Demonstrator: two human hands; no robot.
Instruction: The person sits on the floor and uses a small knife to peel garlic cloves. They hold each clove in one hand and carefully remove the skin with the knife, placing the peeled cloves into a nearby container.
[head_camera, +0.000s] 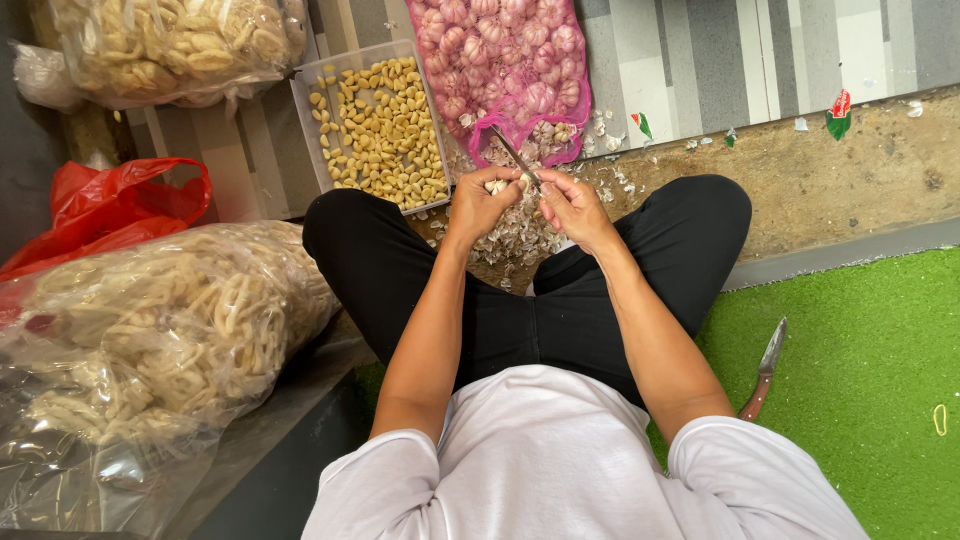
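A garlic clove (496, 185) is pinched in the left hand (480, 203), steadied for the small knife (516, 156) gripped by the right hand (572, 205); skins (515, 235) are heaped below, the tray of peeled cloves (380, 130) just beyond.

The left hand (482, 203) and right hand (572, 205) meet close together over a heap of garlic skins (515, 235), hemmed in by the person's black-trousered knees on either side. Just ahead, the clear tray of peeled cloves (380, 130) and the pink net sack of garlic bulbs (510, 70) block the way forward. To the left, a large clear bag of pale crackers (160, 330) and a red plastic bag (110, 205) crowd the floor. To the right, the bare concrete strip (850, 180) and the green turf (860, 370) lie open, apart from a spare knife (765, 368) beside the right thigh.
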